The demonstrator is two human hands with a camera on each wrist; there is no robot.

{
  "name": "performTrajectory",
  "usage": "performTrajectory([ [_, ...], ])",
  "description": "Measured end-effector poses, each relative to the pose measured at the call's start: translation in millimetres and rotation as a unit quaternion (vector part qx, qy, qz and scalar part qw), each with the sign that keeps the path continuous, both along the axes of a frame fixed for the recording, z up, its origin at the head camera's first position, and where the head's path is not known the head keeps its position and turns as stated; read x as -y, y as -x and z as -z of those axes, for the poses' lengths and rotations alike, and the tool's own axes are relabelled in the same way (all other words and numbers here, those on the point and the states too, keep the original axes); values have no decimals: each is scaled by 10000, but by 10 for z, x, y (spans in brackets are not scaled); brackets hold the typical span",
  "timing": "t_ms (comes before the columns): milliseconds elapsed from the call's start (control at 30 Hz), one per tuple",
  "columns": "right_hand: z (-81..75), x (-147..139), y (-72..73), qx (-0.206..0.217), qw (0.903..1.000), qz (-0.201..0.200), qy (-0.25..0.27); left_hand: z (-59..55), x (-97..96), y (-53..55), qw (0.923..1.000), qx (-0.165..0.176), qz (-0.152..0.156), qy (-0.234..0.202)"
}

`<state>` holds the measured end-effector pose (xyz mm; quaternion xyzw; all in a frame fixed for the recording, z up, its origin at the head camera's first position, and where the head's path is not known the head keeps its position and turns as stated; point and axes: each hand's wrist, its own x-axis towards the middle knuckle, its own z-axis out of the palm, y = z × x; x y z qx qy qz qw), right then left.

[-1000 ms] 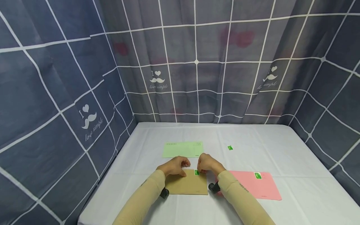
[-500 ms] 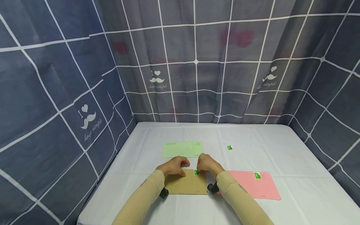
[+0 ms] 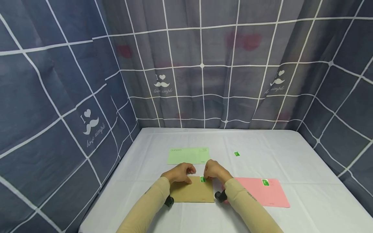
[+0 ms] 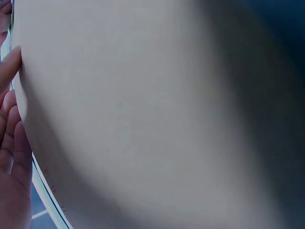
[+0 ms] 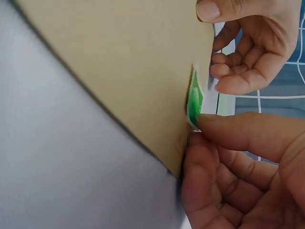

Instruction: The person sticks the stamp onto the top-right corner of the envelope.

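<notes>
The small green stamp (image 5: 194, 102), bordered in white and slightly bowed, sits between one and two o'clock on a tan envelope (image 3: 192, 193) upon the white tabletop (image 3: 186, 220). The right hand (image 3: 215, 170) pinches one corner between thumb and finger; the left hand (image 3: 180, 173) grips nothing, its thumb touching the envelope near twelve o'clock, fingers relaxed beyond the edge
</notes>
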<state>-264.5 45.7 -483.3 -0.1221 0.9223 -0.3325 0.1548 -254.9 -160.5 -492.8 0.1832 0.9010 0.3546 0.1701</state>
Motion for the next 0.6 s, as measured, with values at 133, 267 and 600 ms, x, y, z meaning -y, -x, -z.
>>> performTrajectory([
  [133, -24, -17, -44, -82, 9999, -91, 50, 42, 9, -13, 10000, 53, -8, -48],
  [267, -100, -54, -93, -429, 9980, -447, 100, 58, 15, -27, 10000, 54, -1, -38],
  [600, -238, -165, -266, -1005, 9713, -2025, -740, 5, 39, 14, 10000, 85, -11, -39],
])
